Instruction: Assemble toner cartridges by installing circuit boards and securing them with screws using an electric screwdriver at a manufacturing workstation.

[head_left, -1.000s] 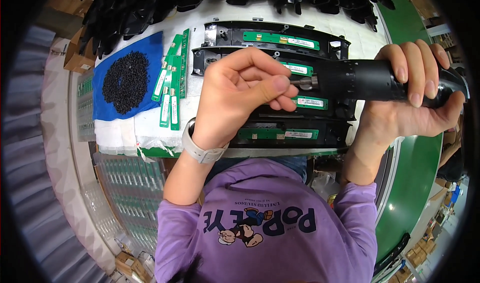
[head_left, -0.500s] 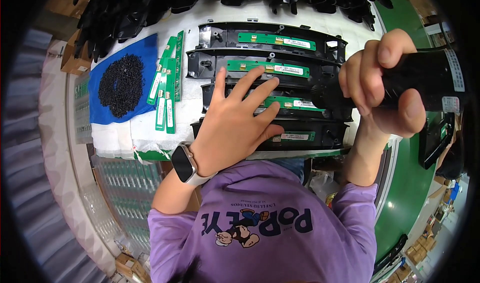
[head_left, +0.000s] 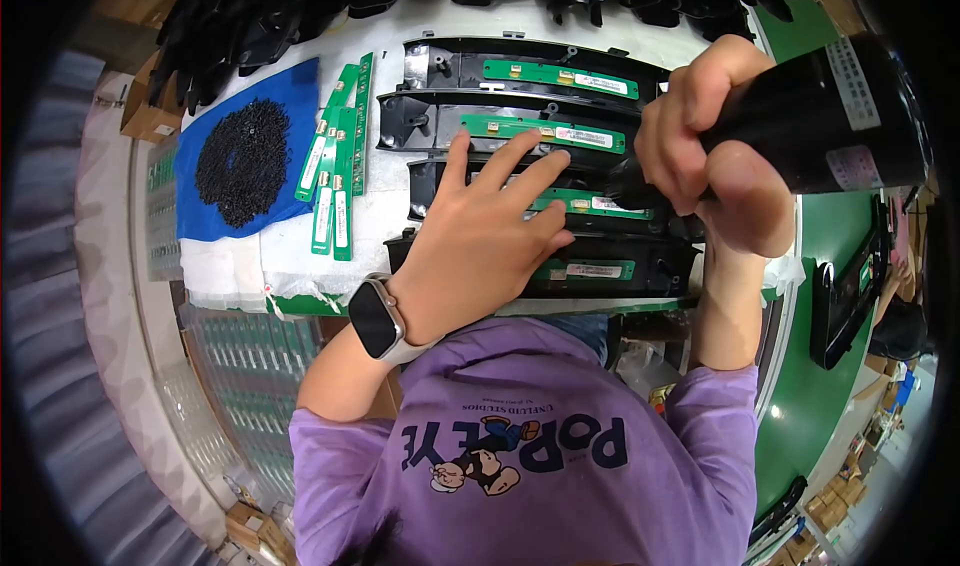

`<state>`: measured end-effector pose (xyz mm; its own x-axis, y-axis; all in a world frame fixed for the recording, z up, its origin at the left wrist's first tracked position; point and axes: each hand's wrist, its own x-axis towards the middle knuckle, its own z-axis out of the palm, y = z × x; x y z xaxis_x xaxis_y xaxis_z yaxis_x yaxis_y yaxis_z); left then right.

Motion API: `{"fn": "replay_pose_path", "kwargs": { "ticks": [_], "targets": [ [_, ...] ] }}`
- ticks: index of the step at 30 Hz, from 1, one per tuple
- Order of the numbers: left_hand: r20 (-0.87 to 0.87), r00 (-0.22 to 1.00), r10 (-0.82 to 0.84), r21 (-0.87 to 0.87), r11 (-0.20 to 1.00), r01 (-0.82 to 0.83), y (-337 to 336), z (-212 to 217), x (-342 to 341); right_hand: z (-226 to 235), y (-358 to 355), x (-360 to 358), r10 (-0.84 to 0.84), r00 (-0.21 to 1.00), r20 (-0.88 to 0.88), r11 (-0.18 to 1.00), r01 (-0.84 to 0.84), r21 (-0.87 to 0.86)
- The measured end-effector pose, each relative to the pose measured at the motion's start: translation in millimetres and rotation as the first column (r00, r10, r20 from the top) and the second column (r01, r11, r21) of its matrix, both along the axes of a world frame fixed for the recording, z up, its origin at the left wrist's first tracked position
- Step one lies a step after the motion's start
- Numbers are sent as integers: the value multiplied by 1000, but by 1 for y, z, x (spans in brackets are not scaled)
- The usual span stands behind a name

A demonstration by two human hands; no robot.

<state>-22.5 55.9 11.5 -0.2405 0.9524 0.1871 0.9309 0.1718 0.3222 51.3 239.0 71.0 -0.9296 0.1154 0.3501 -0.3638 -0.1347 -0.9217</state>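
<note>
My left hand [head_left: 480, 236] lies flat with fingers spread on a row of long black plastic housings [head_left: 520, 76], each carrying a narrow green circuit board [head_left: 555, 71]. It presses on the third and fourth housings from the top. My right hand [head_left: 715, 151] grips a thick black electric screwdriver [head_left: 830, 116], its tip pointing down at the green board of the third housing [head_left: 600, 206]. A smartwatch [head_left: 378, 321] sits on my left wrist.
A blue cloth [head_left: 290, 86] with a heap of small black screws [head_left: 243, 161] lies at the left. Several loose green boards [head_left: 335, 166] sit beside it. More black parts [head_left: 260, 6] pile along the top. A green conveyor belt [head_left: 830, 386] with a black housing runs at the right.
My left hand went from pinching something near the screwdriver tip to lying flat on the housings. My right hand swung the screwdriver upright over the third board.
</note>
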Motion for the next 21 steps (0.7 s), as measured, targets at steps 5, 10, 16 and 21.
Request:
{"fn": "replay_pose_path", "kwargs": {
  "ticks": [5,10,16,21],
  "targets": [
    [12,1000,-9,7,1000,9,-1,0,-1,-7,4,0,-92,994,-63,990,98,102],
    [15,1000,-9,24,1000,9,0,-2,1,-3,3,1,19,1000,-2,1000,-19,4],
    [17,1000,-12,45,999,12,2,-3,-1,-9,8,-2,-80,991,-105,985,95,145],
    [-67,997,42,84,996,-37,-1,-3,5,-9,-11,4,-154,982,-110,983,164,85]
  ]
}}
